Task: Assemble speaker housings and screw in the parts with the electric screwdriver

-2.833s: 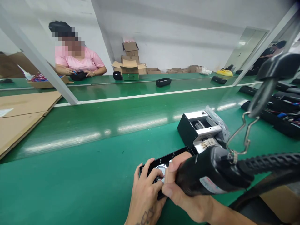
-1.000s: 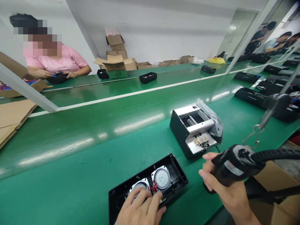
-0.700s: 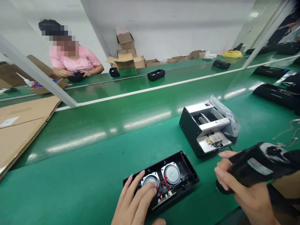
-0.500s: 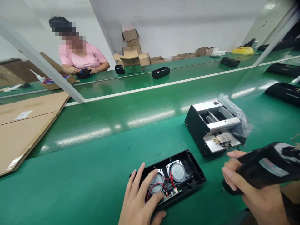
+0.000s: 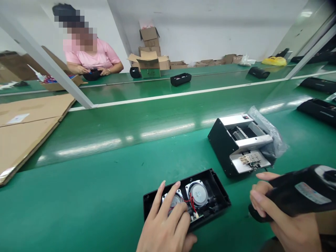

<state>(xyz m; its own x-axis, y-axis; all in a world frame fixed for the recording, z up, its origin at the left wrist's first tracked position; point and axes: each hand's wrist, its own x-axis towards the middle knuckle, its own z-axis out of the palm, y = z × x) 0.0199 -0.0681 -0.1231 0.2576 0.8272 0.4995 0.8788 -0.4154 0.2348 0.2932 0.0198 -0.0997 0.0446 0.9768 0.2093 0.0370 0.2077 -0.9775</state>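
On the green bench in front of me lies a black speaker housing (image 5: pixel 219 211), open side up. Inside are two round speaker drivers (image 5: pixel 198 194), red wires and part of a circuit board. My left hand (image 5: pixel 168 224) is on the housing, thumb at its front wall. Two of its fingers stretch over the left driver, while the others curl in at the board, covering most of it. At the right, my right hand (image 5: pixel 282 210) wraps round a black electric screwdriver (image 5: pixel 291 190) with a pale label. It is held apart from the housing; its bit is not visible.
A black and silver screw feeder (image 5: pixel 240 145) stands behind the housing, with clear plastic against its side. Flat cardboard (image 5: pixel 31 122) lies at left. More black housings (image 5: pixel 317 110) sit at right and on the far line (image 5: pixel 181 79). Across the bench a person (image 5: pixel 91 57) handles a black part.
My left hand has shifted slightly right, and its fingers nearest the thumb have curled in towards the circuit board. My right hand still holds the screwdriver. The view has shifted slightly.
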